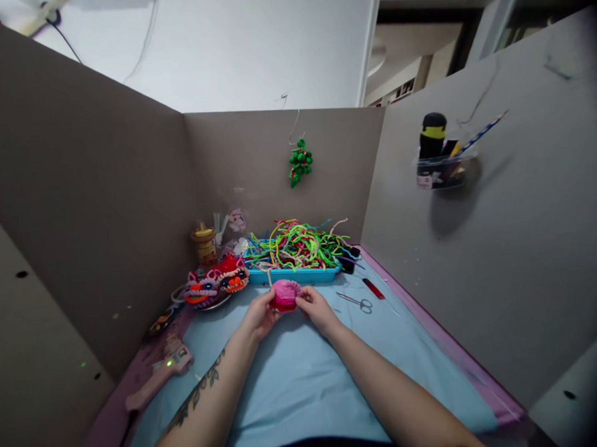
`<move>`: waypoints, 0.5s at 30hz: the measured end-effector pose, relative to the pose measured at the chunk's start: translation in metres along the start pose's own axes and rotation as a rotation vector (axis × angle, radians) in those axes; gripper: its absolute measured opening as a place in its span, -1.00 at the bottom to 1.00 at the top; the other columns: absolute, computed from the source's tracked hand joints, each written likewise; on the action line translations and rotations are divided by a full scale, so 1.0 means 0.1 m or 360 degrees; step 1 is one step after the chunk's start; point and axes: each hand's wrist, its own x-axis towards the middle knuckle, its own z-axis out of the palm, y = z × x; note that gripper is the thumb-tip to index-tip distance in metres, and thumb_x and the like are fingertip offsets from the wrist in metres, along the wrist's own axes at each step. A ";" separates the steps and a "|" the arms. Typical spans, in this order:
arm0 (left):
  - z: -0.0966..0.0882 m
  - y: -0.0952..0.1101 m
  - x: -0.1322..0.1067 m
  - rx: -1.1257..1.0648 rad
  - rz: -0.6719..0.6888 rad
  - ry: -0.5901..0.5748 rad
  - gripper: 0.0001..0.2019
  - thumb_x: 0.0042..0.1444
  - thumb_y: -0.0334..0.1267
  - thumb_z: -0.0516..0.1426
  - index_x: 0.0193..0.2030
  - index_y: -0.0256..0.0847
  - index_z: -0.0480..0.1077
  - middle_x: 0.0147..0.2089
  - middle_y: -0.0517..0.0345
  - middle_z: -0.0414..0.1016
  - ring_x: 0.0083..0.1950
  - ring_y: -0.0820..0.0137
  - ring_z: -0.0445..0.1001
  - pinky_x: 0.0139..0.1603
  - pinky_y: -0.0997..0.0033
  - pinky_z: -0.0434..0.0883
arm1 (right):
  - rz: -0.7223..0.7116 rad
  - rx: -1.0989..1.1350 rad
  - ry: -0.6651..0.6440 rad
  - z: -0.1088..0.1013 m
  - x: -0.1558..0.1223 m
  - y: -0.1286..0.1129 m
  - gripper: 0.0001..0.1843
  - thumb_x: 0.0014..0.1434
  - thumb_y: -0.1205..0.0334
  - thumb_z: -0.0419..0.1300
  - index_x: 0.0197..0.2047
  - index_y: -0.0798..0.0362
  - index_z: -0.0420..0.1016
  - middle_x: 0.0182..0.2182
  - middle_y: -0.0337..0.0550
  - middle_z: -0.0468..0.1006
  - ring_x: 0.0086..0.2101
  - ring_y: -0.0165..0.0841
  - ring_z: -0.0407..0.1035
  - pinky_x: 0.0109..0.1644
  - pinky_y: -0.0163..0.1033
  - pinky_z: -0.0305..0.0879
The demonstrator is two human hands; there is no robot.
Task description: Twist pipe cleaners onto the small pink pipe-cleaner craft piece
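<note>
A rounded fuzzy piece in pink and red, apparently shaped from pipe cleaners, is held up between both hands above the blue cloth. My left hand grips its left side, with the fingers partly hidden behind it. On the other side, the thumb and fingertips of my right hand pinch its right edge. Just behind stands a blue tray heaped with loose pipe cleaners in many colours. Scissors lie to the right of my right hand, near a red flat tool.
A pink glue gun with a green light lies at the left. Finished-looking fuzzy pieces sit in a dish beside a lidded jar. Grey panels enclose the table; a pen holder hangs on the right one.
</note>
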 end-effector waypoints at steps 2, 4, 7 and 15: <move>0.00 0.00 -0.01 0.0010 0.0005 -0.0031 -0.77 0.10 -0.29 0.12 -0.14 -0.37 0.42 -0.27 -0.06 0.54 -0.32 0.36 0.51 -0.21 0.36 0.44 | -0.0009 -0.0021 -0.0003 0.00 0.00 0.00 -0.69 -0.06 0.00 0.21 -0.42 0.03 0.23 -0.64 -0.40 0.22 -0.64 -0.51 0.08 -0.57 -0.37 -0.01; 0.00 -0.01 -0.02 0.0021 0.0009 -0.0057 -0.76 0.06 -0.30 0.15 -0.13 -0.34 0.42 -0.27 -0.03 0.54 -0.32 0.37 0.50 -0.19 0.36 0.43 | -0.0026 -0.0050 -0.0008 0.00 0.00 0.00 -0.68 -0.04 -0.01 0.20 -0.43 0.03 0.22 -0.65 -0.40 0.22 -0.64 -0.51 0.08 -0.56 -0.37 -0.02; 0.00 -0.02 -0.02 0.0037 0.0037 -0.0061 -0.76 0.00 -0.35 0.19 -0.14 -0.30 0.41 -0.28 0.02 0.53 -0.32 0.40 0.49 -0.19 0.37 0.42 | -0.0040 -0.0068 -0.0004 0.01 -0.01 -0.01 -0.68 -0.04 -0.02 0.20 -0.44 0.03 0.21 -0.65 -0.40 0.22 -0.63 -0.50 0.08 -0.55 -0.37 -0.03; 0.03 -0.04 -0.02 0.0067 0.0259 0.0014 -0.65 -0.11 -0.43 0.25 -0.12 -0.28 0.34 -0.22 0.03 0.50 -0.32 0.43 0.48 -0.31 0.48 0.39 | -0.0041 -0.0056 -0.0008 0.01 0.02 0.06 -0.71 -0.02 0.02 0.19 -0.42 0.04 0.22 -0.65 -0.42 0.20 -0.64 -0.51 0.07 -0.57 -0.38 -0.03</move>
